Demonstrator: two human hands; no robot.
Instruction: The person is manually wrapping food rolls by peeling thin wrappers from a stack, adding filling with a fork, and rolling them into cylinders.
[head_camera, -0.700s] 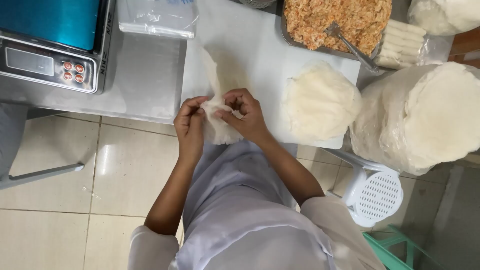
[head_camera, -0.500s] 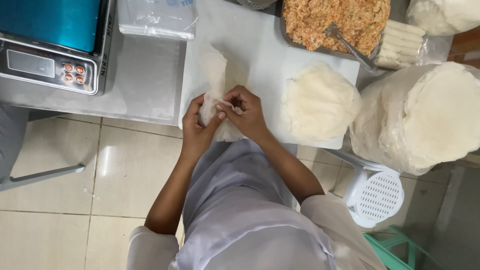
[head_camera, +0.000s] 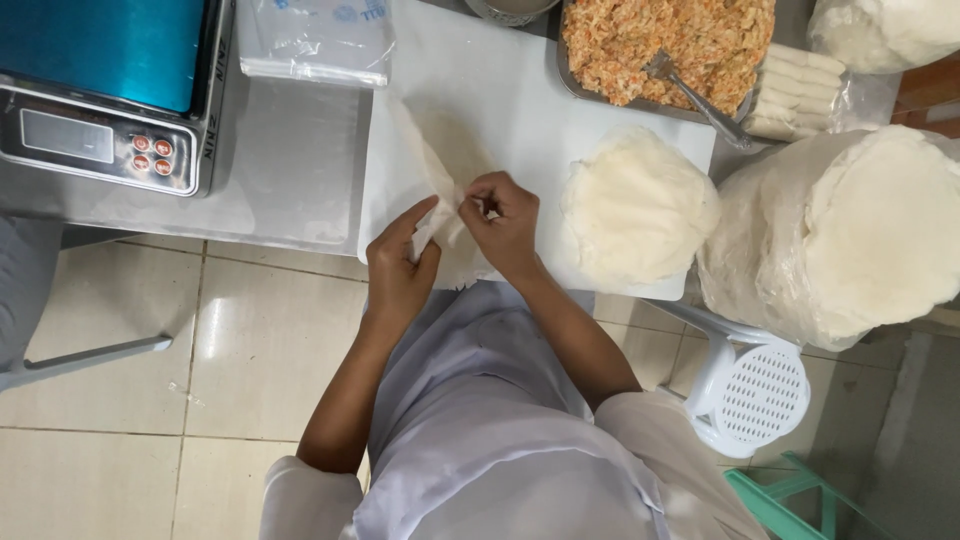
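Now our left hand (head_camera: 398, 268) and right hand (head_camera: 503, 222) have lifted the thin wrapper (head_camera: 436, 170) at mid-frame, both pinching its near edge; earlier it lay bunched lower on the white board (head_camera: 520, 110).

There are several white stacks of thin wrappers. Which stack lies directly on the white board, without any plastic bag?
The small round stack right of the right hand. The big stack and the far-corner one are in plastic.

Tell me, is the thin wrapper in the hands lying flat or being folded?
Being folded. The wrapper is creased along its length and lifted off the white board, its near end pinched between the left hand and right hand.
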